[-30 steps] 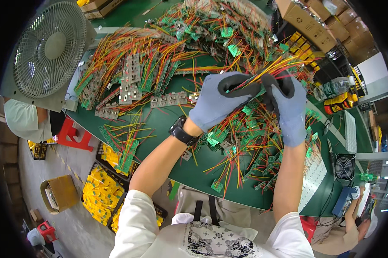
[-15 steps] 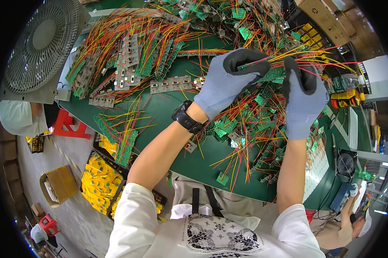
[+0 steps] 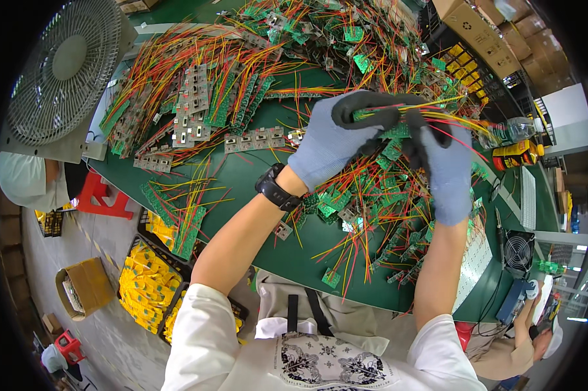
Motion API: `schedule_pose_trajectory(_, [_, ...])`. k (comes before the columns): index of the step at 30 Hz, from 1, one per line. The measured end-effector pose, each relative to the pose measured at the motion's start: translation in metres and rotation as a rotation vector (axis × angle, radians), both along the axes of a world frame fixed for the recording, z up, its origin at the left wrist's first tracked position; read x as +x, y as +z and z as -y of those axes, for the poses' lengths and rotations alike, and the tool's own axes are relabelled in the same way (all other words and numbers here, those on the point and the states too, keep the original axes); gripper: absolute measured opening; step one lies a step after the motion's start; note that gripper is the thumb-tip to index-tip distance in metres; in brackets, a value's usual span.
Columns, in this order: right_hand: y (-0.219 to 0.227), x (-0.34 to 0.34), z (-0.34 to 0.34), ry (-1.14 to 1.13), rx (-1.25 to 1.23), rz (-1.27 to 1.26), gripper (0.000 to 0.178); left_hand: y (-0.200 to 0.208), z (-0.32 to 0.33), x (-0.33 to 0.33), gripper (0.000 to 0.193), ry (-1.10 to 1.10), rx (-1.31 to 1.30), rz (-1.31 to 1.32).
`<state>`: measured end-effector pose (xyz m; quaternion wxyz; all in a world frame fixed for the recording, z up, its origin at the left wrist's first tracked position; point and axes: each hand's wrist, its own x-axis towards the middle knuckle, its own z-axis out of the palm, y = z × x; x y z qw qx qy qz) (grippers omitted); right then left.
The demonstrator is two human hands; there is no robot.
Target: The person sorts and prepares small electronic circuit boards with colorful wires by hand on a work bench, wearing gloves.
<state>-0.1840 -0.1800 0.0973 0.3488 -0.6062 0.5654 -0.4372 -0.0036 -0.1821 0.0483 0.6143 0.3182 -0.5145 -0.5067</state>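
Grey-blue work gloves with black palms cover both my hands. My left hand (image 3: pixel 336 133) is closed on a green circuit board (image 3: pixel 396 131) that has red and yellow wires (image 3: pixel 466 121) trailing off to the right. Beside it, my right hand (image 3: pixel 442 173) has its fingers bent round the board's right end and the wires; its exact grip is partly hidden by the glove. Under both hands lies a loose heap of small wired boards (image 3: pixel 336 199). Left of my left hand, a strip of boards with switches (image 3: pixel 255 139) rests on the green table (image 3: pixel 242 195).
Bundled wired boards (image 3: pixel 196 85) cover the table's far left, with a larger pile (image 3: pixel 346 32) at the far side. A fan (image 3: pixel 66 72) stands left. Yellow parts fill a black crate (image 3: pixel 147 287) below the table edge. A bottle (image 3: pixel 518 156) lies right; a co-worker (image 3: pixel 518 348) sits lower right.
Both my hands have come closer together, the right one moving left toward the board. The wires' free ends have swung lower and to the left.
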Motion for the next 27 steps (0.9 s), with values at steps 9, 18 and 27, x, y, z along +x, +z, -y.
schedule_pose_trajectory(9, [-0.007, 0.017, -0.005, -0.098, -0.762, -0.572, 0.022, 0.012, -0.006, -0.006, 0.021, -0.037, 0.184, -0.125])
schedule_pose_trajectory(18, [0.006, 0.014, 0.000, -0.301, -0.299, -0.492, 0.022, -0.006, 0.006, 0.002, 0.030, 0.040, 0.157, -0.224])
schedule_pose_trajectory(27, [-0.012, 0.014, -0.007, -0.042, -0.047, -0.172, 0.025, 0.000, -0.005, -0.007, 0.021, 0.067, 0.005, 0.031])
